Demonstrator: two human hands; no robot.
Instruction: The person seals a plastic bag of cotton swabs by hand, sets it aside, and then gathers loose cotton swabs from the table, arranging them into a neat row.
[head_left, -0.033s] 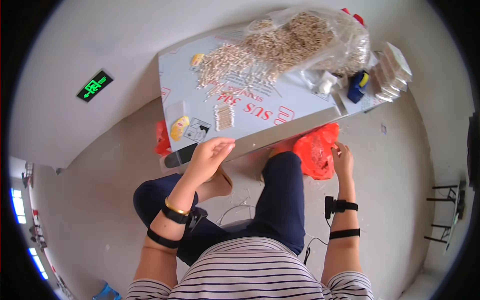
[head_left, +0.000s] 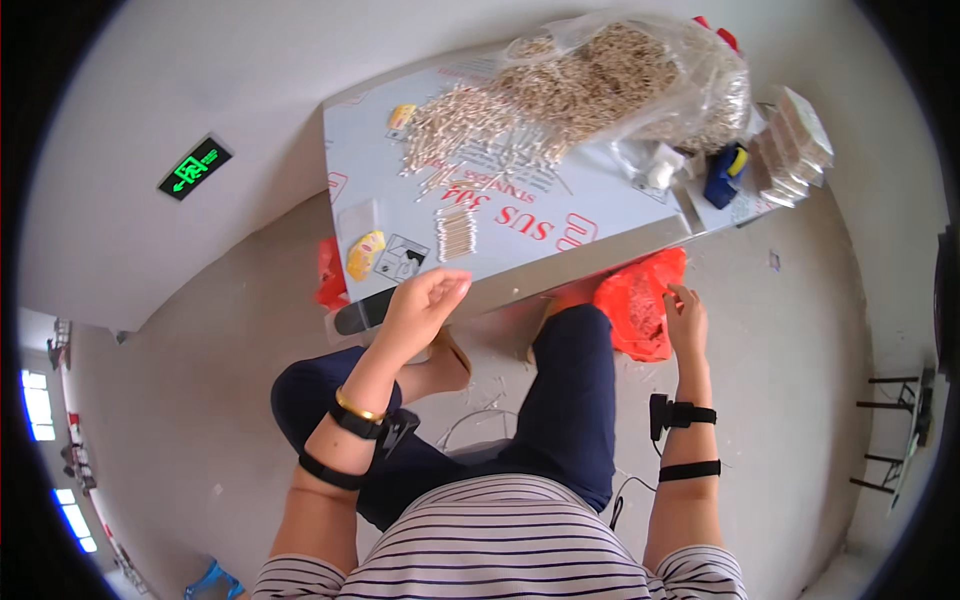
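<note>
My left hand (head_left: 428, 303) hovers over the table's near edge, just below a neat row of cotton swabs (head_left: 457, 235). Its fingers are curled together; whatever they may hold is hidden. Down to the right, my right hand (head_left: 687, 318) is beside the rim of an open red plastic bag (head_left: 622, 292), its fingers bent toward the thumb. Anything between them is too small to make out. Beyond the row lies a loose heap of cotton swabs (head_left: 465, 125), running into a large clear plastic bag (head_left: 715, 90) full of swabs.
On the metal-topped table (head_left: 400, 205) are yellow round labels (head_left: 363, 258), a clear plastic box (head_left: 358, 216), a blue tape dispenser (head_left: 725, 178) and stacked clear packs (head_left: 793, 150). Another red bag (head_left: 330, 275) hangs at the table's left. A cable (head_left: 630, 482) lies near my right leg.
The whole view has shifted slightly, with the table a little farther right. My right hand stays near the red bag's rim, and the left stays over the table edge.
</note>
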